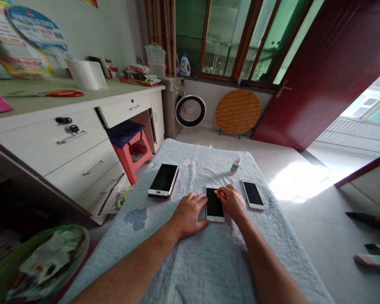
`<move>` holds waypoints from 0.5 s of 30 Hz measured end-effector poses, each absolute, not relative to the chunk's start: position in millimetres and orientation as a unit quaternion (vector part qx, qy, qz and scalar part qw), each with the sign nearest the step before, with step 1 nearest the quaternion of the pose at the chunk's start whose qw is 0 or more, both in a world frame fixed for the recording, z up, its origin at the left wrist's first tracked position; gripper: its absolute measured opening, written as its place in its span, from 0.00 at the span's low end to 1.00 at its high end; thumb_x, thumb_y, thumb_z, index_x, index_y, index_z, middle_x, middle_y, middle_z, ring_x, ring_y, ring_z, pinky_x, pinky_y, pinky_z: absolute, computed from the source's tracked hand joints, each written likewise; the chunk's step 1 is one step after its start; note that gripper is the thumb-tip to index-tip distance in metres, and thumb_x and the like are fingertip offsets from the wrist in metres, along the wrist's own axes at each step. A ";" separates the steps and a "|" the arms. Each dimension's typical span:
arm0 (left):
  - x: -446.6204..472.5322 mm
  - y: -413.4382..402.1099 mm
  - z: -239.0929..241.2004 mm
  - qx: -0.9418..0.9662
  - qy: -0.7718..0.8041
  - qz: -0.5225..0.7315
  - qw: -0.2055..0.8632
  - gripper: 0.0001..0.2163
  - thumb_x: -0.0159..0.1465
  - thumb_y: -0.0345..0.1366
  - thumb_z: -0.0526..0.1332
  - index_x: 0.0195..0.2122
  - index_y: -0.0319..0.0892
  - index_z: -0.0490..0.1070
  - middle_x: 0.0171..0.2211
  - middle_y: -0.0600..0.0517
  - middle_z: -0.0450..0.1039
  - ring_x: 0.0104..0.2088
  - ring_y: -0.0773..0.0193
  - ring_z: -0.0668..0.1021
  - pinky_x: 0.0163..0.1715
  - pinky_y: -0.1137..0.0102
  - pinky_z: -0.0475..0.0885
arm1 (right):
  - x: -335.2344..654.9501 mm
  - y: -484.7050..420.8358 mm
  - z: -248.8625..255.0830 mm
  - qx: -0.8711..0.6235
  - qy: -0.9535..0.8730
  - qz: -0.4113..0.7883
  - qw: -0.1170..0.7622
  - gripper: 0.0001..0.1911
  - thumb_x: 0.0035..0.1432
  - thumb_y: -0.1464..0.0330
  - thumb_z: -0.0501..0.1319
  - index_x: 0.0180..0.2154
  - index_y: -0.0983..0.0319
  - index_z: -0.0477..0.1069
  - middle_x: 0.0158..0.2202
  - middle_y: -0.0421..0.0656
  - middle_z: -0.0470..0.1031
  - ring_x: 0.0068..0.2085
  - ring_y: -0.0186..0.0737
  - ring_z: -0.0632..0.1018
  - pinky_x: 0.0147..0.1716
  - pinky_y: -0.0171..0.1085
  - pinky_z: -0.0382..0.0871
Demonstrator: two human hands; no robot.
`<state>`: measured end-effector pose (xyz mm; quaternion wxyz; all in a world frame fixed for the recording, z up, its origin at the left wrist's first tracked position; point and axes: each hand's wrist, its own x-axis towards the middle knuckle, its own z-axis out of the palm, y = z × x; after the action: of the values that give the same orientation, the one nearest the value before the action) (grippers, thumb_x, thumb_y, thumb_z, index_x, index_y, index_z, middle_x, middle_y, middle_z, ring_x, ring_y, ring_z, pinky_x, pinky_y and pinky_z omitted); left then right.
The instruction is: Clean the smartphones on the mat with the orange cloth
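A white phone (214, 205) with a dark screen lies in the middle of a table covered by a light blue cloth (209, 261). My left hand (190, 213) rests flat on the cloth against the phone's left edge, fingers stretched out. My right hand (231, 200) is closed in a pinch over the phone's upper right part, holding something small and orange that I cannot make out. A larger white phone (164, 180) lies to the left. Another white phone (253, 195) lies just right of my right hand.
A small spray bottle (236, 165) stands behind the phones. A white desk with drawers (79, 143) and a red stool (131, 152) stand left. A green basin (34, 266) sits at lower left. A washing machine (190, 110), round wooden board (237, 111) and dark red door (329, 71) are beyond.
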<state>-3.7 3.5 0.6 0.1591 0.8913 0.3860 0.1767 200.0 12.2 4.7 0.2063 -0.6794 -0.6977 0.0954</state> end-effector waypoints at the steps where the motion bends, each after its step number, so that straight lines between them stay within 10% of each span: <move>1: -3.5 3.6 0.8 0.891 0.384 0.178 0.160 0.30 0.53 0.46 0.65 0.57 0.43 0.64 0.58 0.47 0.64 0.53 0.50 0.66 0.54 0.58 0.62 | 198.4 13.7 3.3 -0.689 -0.689 0.085 0.208 0.11 0.62 0.66 0.54 0.34 0.58 0.75 0.32 0.40 0.67 0.31 0.32 0.69 0.30 0.31 0.56; 15: -4.4 6.0 -3.2 0.892 0.368 0.194 0.178 0.30 0.56 0.51 0.63 0.57 0.43 0.63 0.58 0.46 0.65 0.53 0.49 0.67 0.53 0.56 0.63 | 190.1 -2.6 16.9 -0.583 -0.765 0.200 0.187 0.10 0.57 0.73 0.56 0.33 0.59 0.76 0.32 0.40 0.68 0.33 0.31 0.71 0.33 0.29 0.60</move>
<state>-4.4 6.0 -3.2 0.1781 0.8916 0.3684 0.1941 190.1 -2.6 16.9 0.1871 -0.5832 -0.7649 0.1996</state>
